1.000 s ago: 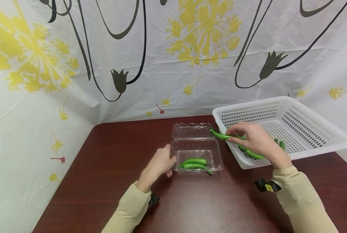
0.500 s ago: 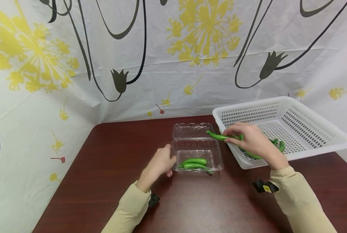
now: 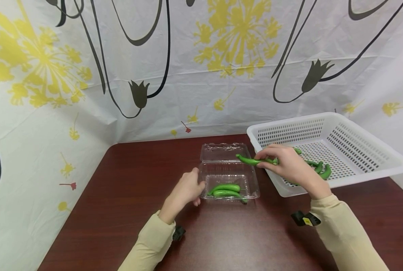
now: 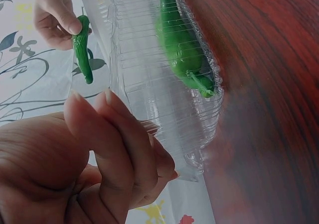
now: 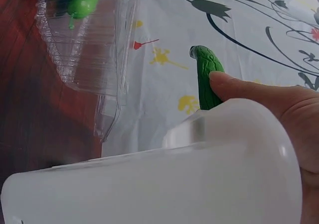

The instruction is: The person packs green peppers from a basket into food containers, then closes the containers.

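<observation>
My right hand pinches a green chili pepper between thumb and fingers, its narrow end pointing left. The pepper hangs beside the right edge of a clear plastic clamshell container. In the right wrist view, the basket wall hides the lower part of the held chili pepper. My left hand holds the container's left side, fingers curled at its rim. Two more green chili peppers lie along the container's near wall; the left wrist view shows these chili peppers through the plastic.
A white perforated basket stands at the right, with several green chili peppers inside. The container's open lid lies behind it on the dark red table. A patterned white cloth hangs at the back.
My right hand has moved left from over the basket, bringing its chili pepper closer to the container. More peppers in the basket now show. The left hand and the container stay put.
</observation>
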A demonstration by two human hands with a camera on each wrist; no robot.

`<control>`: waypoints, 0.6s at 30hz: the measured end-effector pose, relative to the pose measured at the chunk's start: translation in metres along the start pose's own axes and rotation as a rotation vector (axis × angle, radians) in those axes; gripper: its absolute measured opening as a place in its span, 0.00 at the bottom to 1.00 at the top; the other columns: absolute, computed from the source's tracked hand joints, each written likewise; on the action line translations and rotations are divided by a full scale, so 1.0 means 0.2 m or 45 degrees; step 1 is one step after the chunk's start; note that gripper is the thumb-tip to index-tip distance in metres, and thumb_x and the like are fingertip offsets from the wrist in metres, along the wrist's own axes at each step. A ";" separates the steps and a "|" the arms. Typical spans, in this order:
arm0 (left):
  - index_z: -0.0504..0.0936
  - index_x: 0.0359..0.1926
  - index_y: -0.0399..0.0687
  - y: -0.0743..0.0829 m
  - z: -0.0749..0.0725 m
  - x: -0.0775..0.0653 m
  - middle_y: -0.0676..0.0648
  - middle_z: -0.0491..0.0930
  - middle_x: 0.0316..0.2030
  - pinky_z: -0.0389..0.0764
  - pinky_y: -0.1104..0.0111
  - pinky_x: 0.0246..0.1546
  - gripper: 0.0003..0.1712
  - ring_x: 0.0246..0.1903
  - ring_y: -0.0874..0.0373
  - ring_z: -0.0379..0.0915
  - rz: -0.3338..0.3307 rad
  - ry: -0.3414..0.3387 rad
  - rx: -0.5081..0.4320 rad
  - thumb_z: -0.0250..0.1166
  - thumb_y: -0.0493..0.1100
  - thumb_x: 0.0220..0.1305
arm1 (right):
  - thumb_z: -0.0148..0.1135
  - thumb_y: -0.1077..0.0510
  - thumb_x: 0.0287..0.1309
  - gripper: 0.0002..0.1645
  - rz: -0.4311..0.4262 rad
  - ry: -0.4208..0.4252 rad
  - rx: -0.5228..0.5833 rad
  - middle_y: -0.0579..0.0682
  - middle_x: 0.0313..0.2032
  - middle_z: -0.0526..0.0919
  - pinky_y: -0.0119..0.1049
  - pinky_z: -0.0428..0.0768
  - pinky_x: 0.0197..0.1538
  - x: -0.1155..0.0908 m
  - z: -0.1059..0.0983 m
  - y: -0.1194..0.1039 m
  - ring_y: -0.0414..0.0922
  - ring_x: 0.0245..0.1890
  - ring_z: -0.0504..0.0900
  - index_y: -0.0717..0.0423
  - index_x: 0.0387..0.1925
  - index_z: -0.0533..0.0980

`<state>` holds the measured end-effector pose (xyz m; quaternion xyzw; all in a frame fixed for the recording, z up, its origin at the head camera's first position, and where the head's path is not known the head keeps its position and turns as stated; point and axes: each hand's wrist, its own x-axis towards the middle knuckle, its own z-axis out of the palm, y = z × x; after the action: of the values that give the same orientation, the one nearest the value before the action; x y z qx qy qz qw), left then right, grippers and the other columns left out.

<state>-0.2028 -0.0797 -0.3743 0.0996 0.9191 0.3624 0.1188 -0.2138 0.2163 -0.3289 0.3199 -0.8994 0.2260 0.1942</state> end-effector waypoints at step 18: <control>0.53 0.66 0.31 0.00 0.00 0.00 0.45 0.75 0.12 0.76 0.71 0.16 0.34 0.06 0.57 0.73 -0.004 0.009 0.011 0.55 0.39 0.63 | 0.70 0.60 0.45 0.11 -0.051 0.015 0.027 0.40 0.32 0.79 0.38 0.75 0.31 0.01 0.04 -0.03 0.36 0.30 0.75 0.50 0.35 0.81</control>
<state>-0.2034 -0.0802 -0.3740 0.0975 0.9212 0.3585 0.1158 -0.2131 0.2064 -0.3327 0.3387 -0.8891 0.2335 0.2005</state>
